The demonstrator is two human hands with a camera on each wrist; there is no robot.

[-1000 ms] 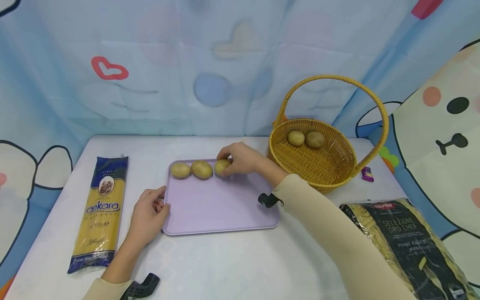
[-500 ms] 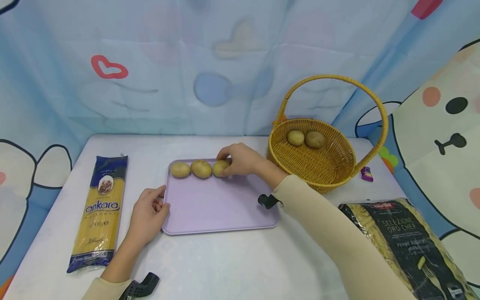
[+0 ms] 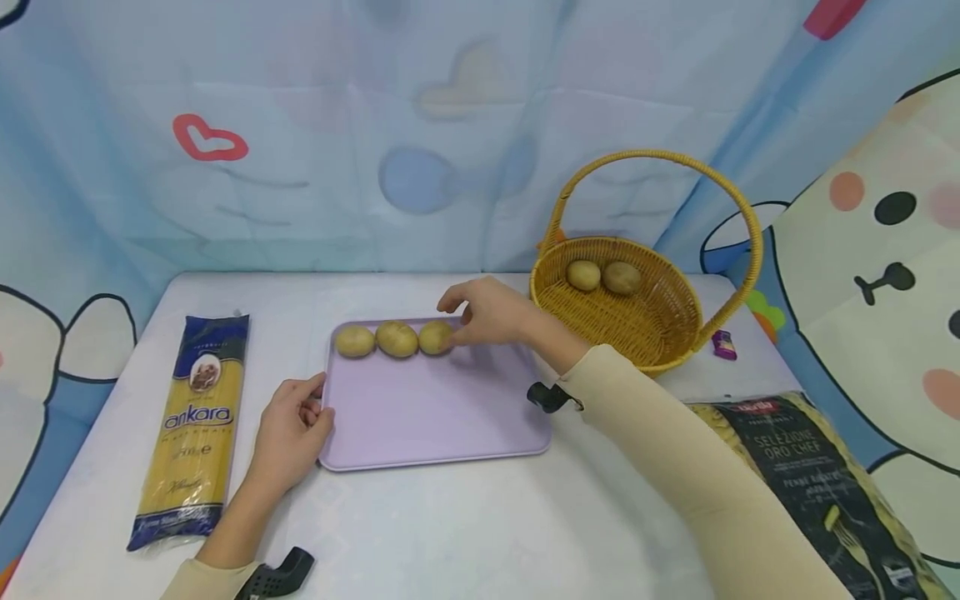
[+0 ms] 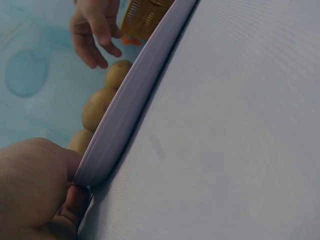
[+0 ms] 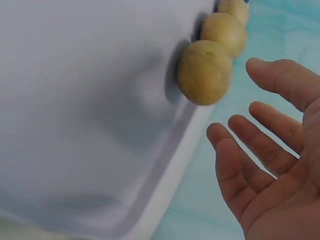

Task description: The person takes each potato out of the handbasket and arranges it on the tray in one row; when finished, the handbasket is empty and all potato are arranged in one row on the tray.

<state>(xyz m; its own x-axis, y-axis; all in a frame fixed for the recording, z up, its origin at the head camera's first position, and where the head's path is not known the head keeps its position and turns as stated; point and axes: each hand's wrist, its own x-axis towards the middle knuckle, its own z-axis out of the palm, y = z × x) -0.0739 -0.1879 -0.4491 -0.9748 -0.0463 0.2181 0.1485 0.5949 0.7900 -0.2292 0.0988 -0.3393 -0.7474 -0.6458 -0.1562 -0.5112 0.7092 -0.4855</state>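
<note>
Rightmost potato (image 3: 434, 337) sitting on tray (image 3: 435, 408) near far edge, touching middle potato (image 3: 397, 339). Right hand (image 3: 492, 314) hovering beside, fingers loosely spread, holding nothing; left hand (image 3: 291, 429) pinching tray's left rim, presumably steadying. Keeping fingers clear should avoid rolling potatoes. Basket (image 3: 637, 323) standing rightward.

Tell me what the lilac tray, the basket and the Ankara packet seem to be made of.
Lilac tray: probably plastic, matte; it is evenly coloured with a smooth rim.
Basket: woven strands with a slight sheen, the weave plainly visible; wicker or a plastic imitation, I cannot tell which.
Ankara packet: likely thin, glossy plastic film, judging by highlights and wrinkles near its lower end.
</note>
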